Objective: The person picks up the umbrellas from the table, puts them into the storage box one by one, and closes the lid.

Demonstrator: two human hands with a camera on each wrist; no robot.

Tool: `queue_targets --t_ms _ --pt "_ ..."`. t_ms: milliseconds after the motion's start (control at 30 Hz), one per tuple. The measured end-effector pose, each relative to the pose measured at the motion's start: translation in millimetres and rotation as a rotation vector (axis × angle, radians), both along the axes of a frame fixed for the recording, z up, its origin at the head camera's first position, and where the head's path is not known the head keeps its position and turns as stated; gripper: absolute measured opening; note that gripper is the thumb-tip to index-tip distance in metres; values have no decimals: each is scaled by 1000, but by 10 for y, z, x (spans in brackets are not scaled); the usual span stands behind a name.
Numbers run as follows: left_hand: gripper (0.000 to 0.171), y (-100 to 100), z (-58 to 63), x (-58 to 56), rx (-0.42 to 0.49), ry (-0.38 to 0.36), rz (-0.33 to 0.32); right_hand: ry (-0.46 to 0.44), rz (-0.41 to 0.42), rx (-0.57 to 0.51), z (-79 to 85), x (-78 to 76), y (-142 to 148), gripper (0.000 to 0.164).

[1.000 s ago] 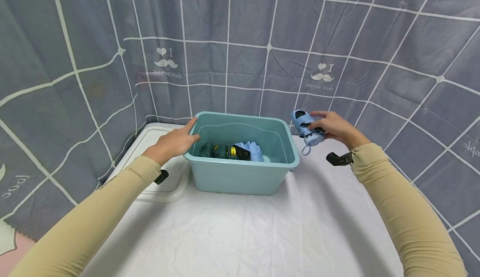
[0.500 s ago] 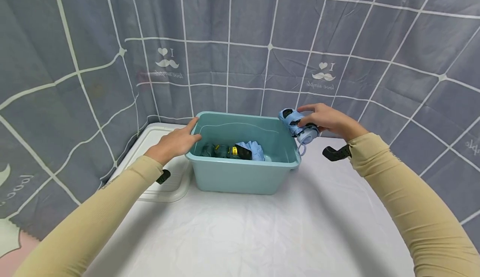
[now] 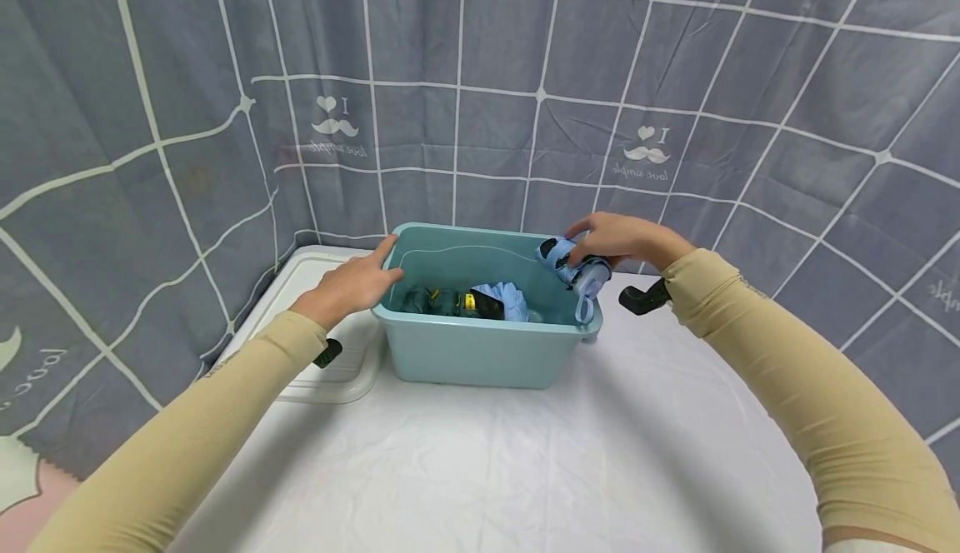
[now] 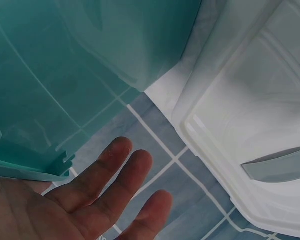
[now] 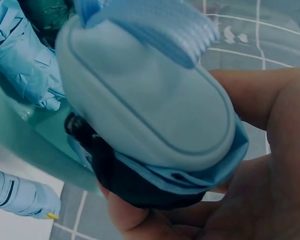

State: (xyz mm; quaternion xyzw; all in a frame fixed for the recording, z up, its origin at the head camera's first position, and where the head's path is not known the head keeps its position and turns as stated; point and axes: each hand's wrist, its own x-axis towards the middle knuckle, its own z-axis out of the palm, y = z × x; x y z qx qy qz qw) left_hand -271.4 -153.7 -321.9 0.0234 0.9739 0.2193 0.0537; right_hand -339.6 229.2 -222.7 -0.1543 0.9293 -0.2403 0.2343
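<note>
Blue umbrella (image 5: 147, 100) gripped by the right hand (image 3: 621, 238) hangs over the bin (image 3: 480, 355), left hand (image 3: 348, 288) straight-fingered on its rim, dark roll (image 3: 444, 302) already inside, another roll (image 5: 25, 195) outside.

Held blue umbrella (image 3: 567, 271) partly hidden behind the right fingers (image 3: 586, 246)

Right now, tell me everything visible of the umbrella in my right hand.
The umbrella is folded, light blue with black patches, its cover cloth-like. A pale, smooth, plastic-looking oval cap ends it, with a ribbed blue strap. Your right grip holds it slanted at the right end of the tub, cap nearer you. Whether its strap touches the tub, I can't tell.
</note>
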Motion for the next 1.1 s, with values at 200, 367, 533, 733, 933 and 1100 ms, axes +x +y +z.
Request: queue_targets --t_ms 200,367,533,733,933,1100 --pt "74 10 -16 -5 1 10 -4 -33 52 86 -47 -37 -156 69" --pt "74 13 -17 -6 1 7 -2 -44 79 140 -82 -82 -319 69" --pt "75 7 -19 -6 5 1 -4 -58 107 202 -107 -138 -475 64" --pt "75 -7 -16 -5 -7 2 -7 -69 148 277 -152 -217 -602 39" --pt "74 -19 1 7 -9 2 -8 -79 151 362 -230 -284 -671 29" --pt "74 -20 3 17 -2 1 -11 -80 146 413 -291 -317 -710 26"
